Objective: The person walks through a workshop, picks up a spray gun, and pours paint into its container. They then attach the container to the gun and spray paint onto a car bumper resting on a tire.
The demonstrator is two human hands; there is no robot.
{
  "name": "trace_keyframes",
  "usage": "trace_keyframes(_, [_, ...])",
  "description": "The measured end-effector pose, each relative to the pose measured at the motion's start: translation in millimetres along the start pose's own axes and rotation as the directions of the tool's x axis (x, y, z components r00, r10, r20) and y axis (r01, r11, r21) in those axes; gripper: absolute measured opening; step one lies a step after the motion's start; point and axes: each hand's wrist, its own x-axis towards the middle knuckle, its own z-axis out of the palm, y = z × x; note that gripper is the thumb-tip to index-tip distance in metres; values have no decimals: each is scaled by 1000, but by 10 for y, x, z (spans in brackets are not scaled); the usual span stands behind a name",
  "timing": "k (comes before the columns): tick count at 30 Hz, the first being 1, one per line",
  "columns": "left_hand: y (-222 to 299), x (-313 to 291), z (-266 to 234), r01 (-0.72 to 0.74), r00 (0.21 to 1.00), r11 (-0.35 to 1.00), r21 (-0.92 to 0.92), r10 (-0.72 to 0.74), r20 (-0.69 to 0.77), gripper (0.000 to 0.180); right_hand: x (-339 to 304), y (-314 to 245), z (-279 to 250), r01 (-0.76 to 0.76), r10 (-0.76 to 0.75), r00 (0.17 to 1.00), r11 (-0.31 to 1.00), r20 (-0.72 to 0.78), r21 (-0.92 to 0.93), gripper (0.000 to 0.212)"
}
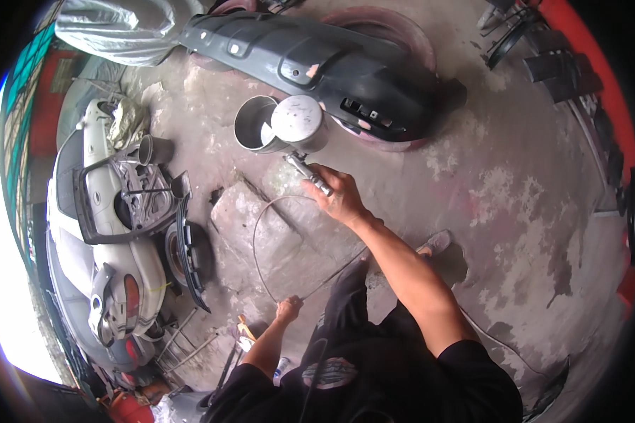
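gripping a spray gun point(307, 175) and a thin hose point(255, 247)

head view: the right hand point(340, 197) has fingers wrapped around the spray gun, whose far end appears to touch a white-topped round can point(295, 118) near a dark bumper point(268, 41). lower, the left hand point(288, 309) has fingers closed around the thin hose.
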Motion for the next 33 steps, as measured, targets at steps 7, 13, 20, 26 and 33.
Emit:
trace_keyframes(7, [834,-456,297,-85,996,995,56,87,-33,27,-238,18,-1605,-249,238,967,958,-89,-145,16])
trace_keyframes(13, [1744,-492,472,-115,992,993,-1,115,-53,34,-222,-265,-3374,-358,360,933,924,-8,-132,24])
trace_keyframes(20, [2597,-306,244,19,1000,1000,-22,-19,0,38,810,-711,-5134,-466,476,879,868,17,-172,15])
trace_keyframes(26, [2565,-83,316,14,999,1000,17,-14,35,41,2169,-1033,-6228,-243,281,958,899,56,-364,29])
trace_keyframes(33, [3599,169,486,170,979,984,46,-174,110,45,3663,-942,-6893,-110,118,993,958,15,-266,25])
